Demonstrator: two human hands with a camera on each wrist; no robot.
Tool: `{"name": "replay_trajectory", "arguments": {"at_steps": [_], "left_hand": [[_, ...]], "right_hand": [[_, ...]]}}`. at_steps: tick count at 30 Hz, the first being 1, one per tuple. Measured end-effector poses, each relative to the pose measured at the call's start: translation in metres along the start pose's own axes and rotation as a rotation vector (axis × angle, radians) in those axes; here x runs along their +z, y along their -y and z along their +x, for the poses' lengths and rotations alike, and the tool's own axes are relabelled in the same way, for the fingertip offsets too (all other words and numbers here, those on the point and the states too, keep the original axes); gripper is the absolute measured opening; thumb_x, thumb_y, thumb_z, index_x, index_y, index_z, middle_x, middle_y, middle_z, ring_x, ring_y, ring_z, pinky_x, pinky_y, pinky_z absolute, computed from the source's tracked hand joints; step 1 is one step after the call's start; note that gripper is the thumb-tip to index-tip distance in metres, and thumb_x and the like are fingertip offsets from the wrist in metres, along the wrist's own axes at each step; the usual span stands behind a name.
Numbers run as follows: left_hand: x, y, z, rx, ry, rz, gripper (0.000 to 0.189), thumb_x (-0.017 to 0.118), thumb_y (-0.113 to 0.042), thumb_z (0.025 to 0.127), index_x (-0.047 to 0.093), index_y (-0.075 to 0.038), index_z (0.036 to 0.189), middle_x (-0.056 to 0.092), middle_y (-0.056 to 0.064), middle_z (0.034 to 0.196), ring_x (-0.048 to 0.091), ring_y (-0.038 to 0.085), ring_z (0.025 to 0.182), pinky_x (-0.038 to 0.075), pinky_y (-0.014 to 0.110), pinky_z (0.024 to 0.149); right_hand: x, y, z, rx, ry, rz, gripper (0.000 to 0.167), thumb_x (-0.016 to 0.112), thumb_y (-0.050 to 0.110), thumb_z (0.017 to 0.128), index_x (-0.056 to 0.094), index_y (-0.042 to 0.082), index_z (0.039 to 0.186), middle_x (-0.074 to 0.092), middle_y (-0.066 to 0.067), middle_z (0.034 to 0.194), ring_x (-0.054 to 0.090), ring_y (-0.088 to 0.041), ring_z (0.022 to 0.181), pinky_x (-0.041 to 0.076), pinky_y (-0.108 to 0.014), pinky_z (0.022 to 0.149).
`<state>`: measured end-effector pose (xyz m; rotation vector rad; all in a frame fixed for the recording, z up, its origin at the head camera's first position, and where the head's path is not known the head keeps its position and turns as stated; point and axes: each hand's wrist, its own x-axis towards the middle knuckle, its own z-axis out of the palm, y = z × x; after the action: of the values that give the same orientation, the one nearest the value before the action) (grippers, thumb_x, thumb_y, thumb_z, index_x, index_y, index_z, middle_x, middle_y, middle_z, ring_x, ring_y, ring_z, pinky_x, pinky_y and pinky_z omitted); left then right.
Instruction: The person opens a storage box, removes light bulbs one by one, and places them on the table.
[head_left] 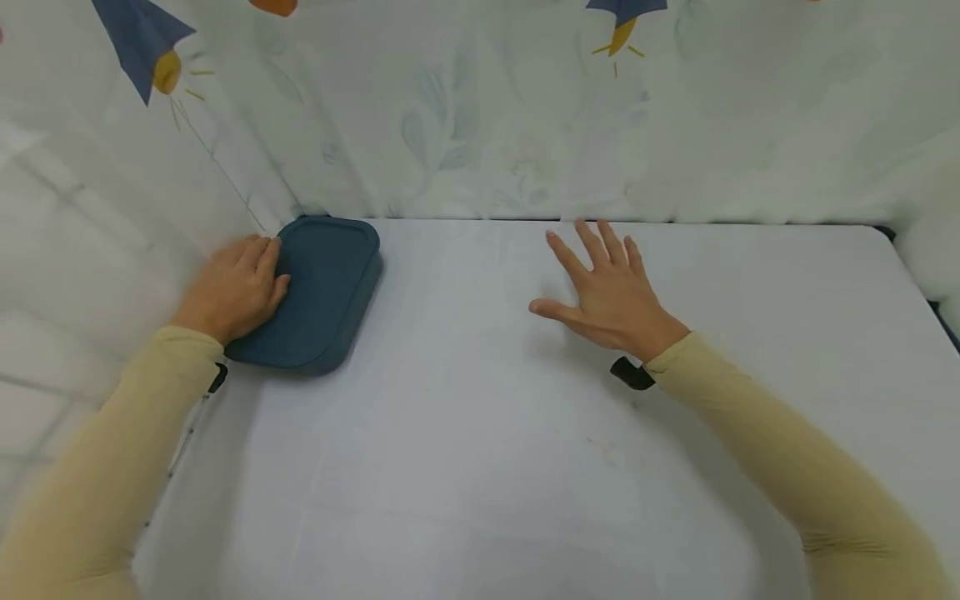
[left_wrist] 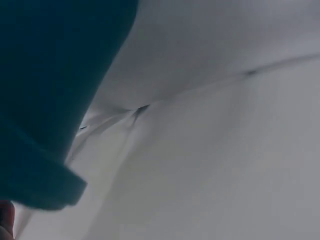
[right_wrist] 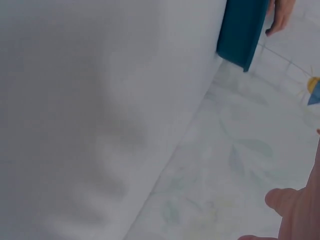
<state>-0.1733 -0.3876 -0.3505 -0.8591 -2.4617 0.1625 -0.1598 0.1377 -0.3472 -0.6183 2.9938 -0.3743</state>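
A dark blue lidded box (head_left: 326, 287) stands at the back left of the white table. My left hand (head_left: 236, 287) rests on the left part of its lid, fingers together and thumb lying over the top. The left wrist view shows the box's side (left_wrist: 55, 65) and overhanging lid rim (left_wrist: 40, 187), with a sliver of finger (left_wrist: 6, 220) at the corner. My right hand (head_left: 611, 296) hovers over the table, palm down, fingers spread, holding nothing. In the right wrist view part of this right hand (right_wrist: 302, 210) shows at the lower right, far from the box (right_wrist: 243, 30).
The white-covered table (head_left: 465, 417) spreads to the front and right. A pale curtain (head_left: 487, 117) with rocket and leaf prints hangs along its back edge and left side. Dark bands (head_left: 632, 373) are visible at the wrists.
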Motion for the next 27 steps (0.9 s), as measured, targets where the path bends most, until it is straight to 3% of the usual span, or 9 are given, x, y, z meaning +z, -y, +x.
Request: {"name": "replay_trajectory", "arguments": {"at_steps": [6, 12, 21, 27], "left_hand": [[0.000, -0.002, -0.004, -0.123, 0.106, -0.003, 0.058, 0.062, -0.019, 0.093, 0.051, 0.024, 0.132, 0.061, 0.043, 0.118, 0.060, 0.056, 0.112, 0.049, 0.061, 0.100], [-0.005, -0.002, -0.008, -0.134, 0.216, 0.014, 0.058, 0.061, -0.025, 0.098, 0.055, 0.021, 0.131, 0.063, 0.042, 0.116, 0.063, 0.056, 0.108, 0.051, 0.063, 0.095], [-0.011, -0.004, -0.007, -0.238, 0.428, 0.053, 0.069, 0.054, -0.035, 0.104, 0.045, 0.023, 0.140, 0.058, 0.044, 0.120, 0.058, 0.059, 0.111, 0.047, 0.066, 0.094], [-0.005, -0.014, 0.000, -0.261, 0.425, 0.069, 0.074, 0.052, -0.041, 0.103, 0.044, 0.022, 0.141, 0.058, 0.046, 0.118, 0.058, 0.059, 0.109, 0.046, 0.065, 0.092]], "right_hand": [[0.014, 0.037, 0.018, -0.075, 0.025, 0.012, 0.096, 0.032, 0.088, 0.090, 0.001, 0.039, 0.166, -0.001, -0.009, 0.177, -0.007, -0.038, 0.164, 0.002, -0.067, 0.128], [0.033, 0.075, 0.033, -0.144, 0.033, 0.029, 0.096, 0.030, 0.087, 0.091, 0.003, 0.034, 0.167, 0.007, -0.009, 0.177, -0.001, -0.038, 0.165, 0.004, -0.065, 0.129], [0.050, 0.126, 0.058, -0.205, 0.041, 0.036, 0.103, 0.030, 0.087, 0.091, 0.011, 0.021, 0.167, 0.015, -0.007, 0.176, 0.007, -0.035, 0.165, 0.008, -0.064, 0.130], [0.055, 0.155, 0.078, -0.201, 0.086, 0.040, 0.105, 0.026, 0.089, 0.090, 0.012, 0.020, 0.167, 0.018, -0.005, 0.175, 0.011, -0.033, 0.164, 0.009, -0.063, 0.130]]}}
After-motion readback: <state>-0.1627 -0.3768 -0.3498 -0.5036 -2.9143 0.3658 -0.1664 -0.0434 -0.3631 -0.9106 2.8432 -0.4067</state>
